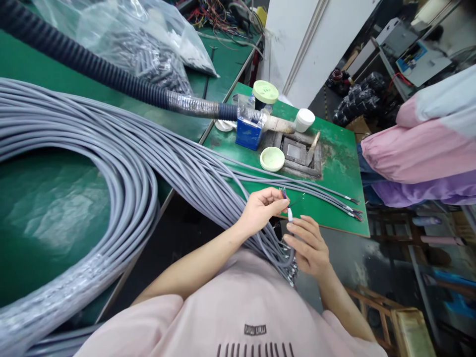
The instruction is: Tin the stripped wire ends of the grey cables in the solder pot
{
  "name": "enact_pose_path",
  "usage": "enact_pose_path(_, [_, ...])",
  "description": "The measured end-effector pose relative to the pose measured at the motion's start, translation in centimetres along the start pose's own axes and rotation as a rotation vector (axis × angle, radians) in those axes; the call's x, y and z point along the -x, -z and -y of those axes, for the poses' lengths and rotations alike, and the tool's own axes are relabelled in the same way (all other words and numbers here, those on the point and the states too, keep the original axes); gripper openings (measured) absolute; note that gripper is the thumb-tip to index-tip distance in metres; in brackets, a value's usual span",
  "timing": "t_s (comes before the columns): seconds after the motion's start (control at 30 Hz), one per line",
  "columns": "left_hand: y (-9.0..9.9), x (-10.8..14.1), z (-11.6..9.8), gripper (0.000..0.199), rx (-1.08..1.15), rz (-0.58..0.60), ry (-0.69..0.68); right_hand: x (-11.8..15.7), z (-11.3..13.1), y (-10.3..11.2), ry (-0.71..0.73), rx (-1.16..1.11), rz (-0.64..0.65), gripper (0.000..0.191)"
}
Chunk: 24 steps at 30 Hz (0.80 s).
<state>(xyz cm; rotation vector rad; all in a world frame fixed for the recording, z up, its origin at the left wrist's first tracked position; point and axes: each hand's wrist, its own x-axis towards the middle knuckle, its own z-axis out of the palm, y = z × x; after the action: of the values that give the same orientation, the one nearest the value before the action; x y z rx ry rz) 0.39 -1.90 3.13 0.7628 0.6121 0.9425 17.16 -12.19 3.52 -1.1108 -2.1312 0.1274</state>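
My left hand (263, 210) is closed in a pinch on the thin coloured wires (283, 192) that fan out of a grey cable's end. Just below those wires, a white band (290, 214) wraps the cable. My right hand (310, 247) grips the same grey cable (291, 257) under the band, its fingers curled and the thumb mostly hidden. The cable bends down into a bundle of grey cables (208, 186) that hangs over the bench edge in front of me. Several other cable ends (349, 210) with bared coloured wires lie on the green table to the right.
A large coil of grey cable (137, 183) fills the left bench. On the green table (338, 148) stand a solder pot (296, 150), a blue tin (248, 133), a pale green lid (272, 159) and a white tub (305, 120). A black hose (122, 74) crosses above. Another person's pink sleeve (420, 144) is at right.
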Motion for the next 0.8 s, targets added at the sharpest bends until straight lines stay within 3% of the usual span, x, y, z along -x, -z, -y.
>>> enact_pose_path(0.13, [0.0, 0.1, -0.1, 0.033, -0.041, 0.021, 0.015, -1.2, 0.4, 0.0, -0.426, -0.184, -0.201, 0.033])
enact_pose_path(0.2, [-0.2, 0.3, -0.1, 0.034, -0.059, 0.045, 0.011, -2.2, 0.2, -0.2, -0.639, -0.393, -0.127, 0.016])
enact_pose_path(0.27, [-0.4, 0.5, -0.1, 0.034, -0.062, 0.074, -0.001, -3.2, 0.0, -0.7, -0.763, -0.650, -0.046, 0.016])
enact_pose_path(0.4, [-0.9, 0.7, -0.2, 0.035, -0.016, 0.112, -0.007, -4.3, -0.5, -1.8, -0.862, -0.888, -0.116, 0.017])
enact_pose_path(0.53, [-1.1, 0.7, -0.7, 0.033, 0.028, 0.051, -0.003, -4.7, -0.5, -2.2, -0.851, -0.973, -0.135, 0.017])
enact_pose_path(0.8, [-0.9, 0.5, -0.1, 0.026, 0.069, 0.059, 0.009, -4.9, -0.5, -2.2, -0.897, -1.022, -0.163, 0.014])
